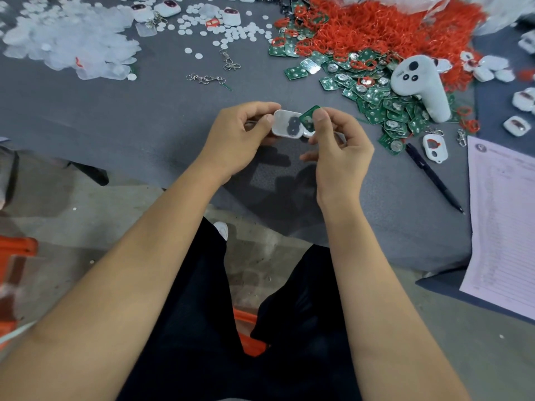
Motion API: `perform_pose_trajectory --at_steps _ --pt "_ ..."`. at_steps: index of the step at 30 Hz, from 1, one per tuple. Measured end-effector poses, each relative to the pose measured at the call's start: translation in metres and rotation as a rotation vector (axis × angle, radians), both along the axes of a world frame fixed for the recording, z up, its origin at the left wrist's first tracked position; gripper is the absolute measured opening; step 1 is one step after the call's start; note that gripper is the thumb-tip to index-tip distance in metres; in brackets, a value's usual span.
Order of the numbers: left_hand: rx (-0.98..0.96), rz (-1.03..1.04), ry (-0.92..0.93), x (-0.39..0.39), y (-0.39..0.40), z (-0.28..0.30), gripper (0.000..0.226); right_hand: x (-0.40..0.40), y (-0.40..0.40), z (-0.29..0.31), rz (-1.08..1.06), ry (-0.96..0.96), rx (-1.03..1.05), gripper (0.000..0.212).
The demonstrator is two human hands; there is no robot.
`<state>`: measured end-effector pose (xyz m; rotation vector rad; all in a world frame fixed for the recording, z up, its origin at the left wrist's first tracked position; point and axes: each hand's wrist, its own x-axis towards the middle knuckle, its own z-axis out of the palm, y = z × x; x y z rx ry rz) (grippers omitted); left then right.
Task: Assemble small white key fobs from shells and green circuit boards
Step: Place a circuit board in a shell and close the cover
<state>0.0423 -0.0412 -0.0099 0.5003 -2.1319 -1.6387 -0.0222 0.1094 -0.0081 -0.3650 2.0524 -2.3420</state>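
Observation:
My left hand (pixel 240 137) grips a small white key fob shell (pixel 286 124) by its left end, hollow side up, with two dark button holes showing. My right hand (pixel 338 146) pinches a green circuit board (pixel 309 118) between thumb and forefinger, tilted over the shell's right end. Both hands hover just above the grey table (pixel 144 117), close to its near edge.
A heap of green circuit boards (pixel 385 111) lies to the right, with red rubber rings (pixel 376 27) behind it. A white controller (pixel 419 82) rests on the boards. Clear covers (pixel 72 44), white discs (pixel 231 33), keychain clips (pixel 207 79), a pen (pixel 431 175) and a paper form (pixel 503 221) lie around.

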Motion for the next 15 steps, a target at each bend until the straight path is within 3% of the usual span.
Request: perform_pose_trajectory --at_steps 7,15 --pt "-0.027 -0.021 -0.022 0.0025 0.0007 0.0045 0.028 0.0025 -0.0017 0.0005 0.082 0.057 0.122 0.006" --pt "-0.015 -0.057 -0.009 0.0044 -0.0001 0.0061 0.027 0.0032 -0.0061 -0.0031 0.076 0.107 0.291 0.012"
